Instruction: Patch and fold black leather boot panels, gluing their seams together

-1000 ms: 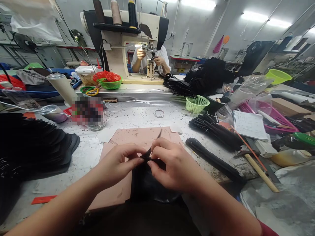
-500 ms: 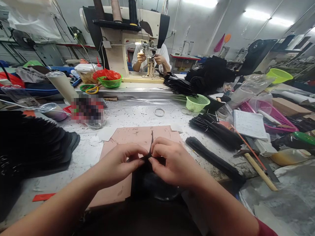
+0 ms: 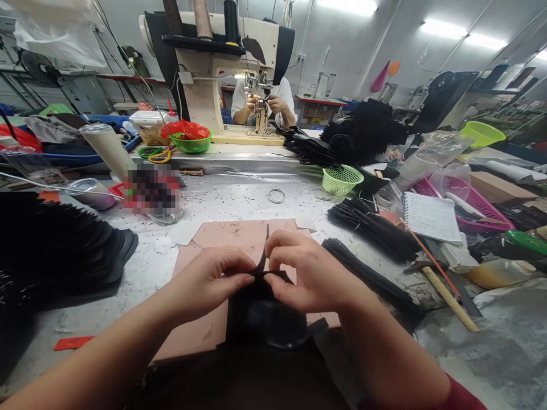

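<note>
A black, shiny leather-like piece [image 3: 267, 319] lies at the near edge of the pink board [image 3: 209, 333], its far edge raised between my hands. My left hand [image 3: 213, 276] pinches that edge between thumb and forefinger. Close beside it, my right hand [image 3: 305, 270] is closed with thumb and fingertips at the same edge, a small gap separating the two thumbs. A narrow black strip [image 3: 265, 250] rises from the edge between the hands and points away from me. Part of the piece is covered by my fingers.
Stacked black pieces [image 3: 85, 250] stand at left. Black strip bundles [image 3: 367, 228], a spiral notebook [image 3: 431, 216] and a wooden-handled hammer [image 3: 450, 299] lie at right. A metal ring [image 3: 276, 195] is ahead. Beyond is a sewing machine [image 3: 196, 85], with another person's hands [image 3: 277, 104] behind it.
My right hand has shifted slightly right and up along the edge, showing more of the black piece. The narrow strip leans a little further right. My left hand has hardly moved.
</note>
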Demonstrator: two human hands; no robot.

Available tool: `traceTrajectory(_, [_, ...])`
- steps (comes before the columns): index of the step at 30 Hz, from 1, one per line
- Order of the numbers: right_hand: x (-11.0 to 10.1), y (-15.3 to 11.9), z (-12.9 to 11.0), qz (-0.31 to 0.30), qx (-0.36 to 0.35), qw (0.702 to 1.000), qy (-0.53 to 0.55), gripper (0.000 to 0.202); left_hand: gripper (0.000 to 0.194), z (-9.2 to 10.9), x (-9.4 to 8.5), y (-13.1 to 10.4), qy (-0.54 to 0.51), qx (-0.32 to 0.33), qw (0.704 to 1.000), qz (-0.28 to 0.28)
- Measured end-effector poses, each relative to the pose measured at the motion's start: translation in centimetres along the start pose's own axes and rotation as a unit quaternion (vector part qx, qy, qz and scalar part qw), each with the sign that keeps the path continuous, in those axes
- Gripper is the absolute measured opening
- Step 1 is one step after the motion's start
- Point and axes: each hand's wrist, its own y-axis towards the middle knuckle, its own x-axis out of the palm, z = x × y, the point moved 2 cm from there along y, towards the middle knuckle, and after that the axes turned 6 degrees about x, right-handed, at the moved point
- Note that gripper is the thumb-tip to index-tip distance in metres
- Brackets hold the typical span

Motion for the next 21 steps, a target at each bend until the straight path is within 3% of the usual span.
traceTrajectory(11, [0.64, 0.35, 0.17, -0.034, -0.005, 0.999, -0.029, 0.013, 0.015, 0.60, -0.12, 0.29, 0.055, 0.007, 0.998, -0.043])
traceTrajectory(16, [0.77, 0.44, 0.18, -0.030, 0.001, 0.998, -0.055, 0.012, 0.006, 0.73, -0.17, 0.53, 0.065, 0.019, 0.997, -0.043])
traceTrajectory(21, [0.78, 0.30, 0.05, -0.076, 0.001, 0.997, 0.012, 0.009, 0.010, 0.74, -0.17, 0.58, 0.035, 0.003, 0.999, -0.032])
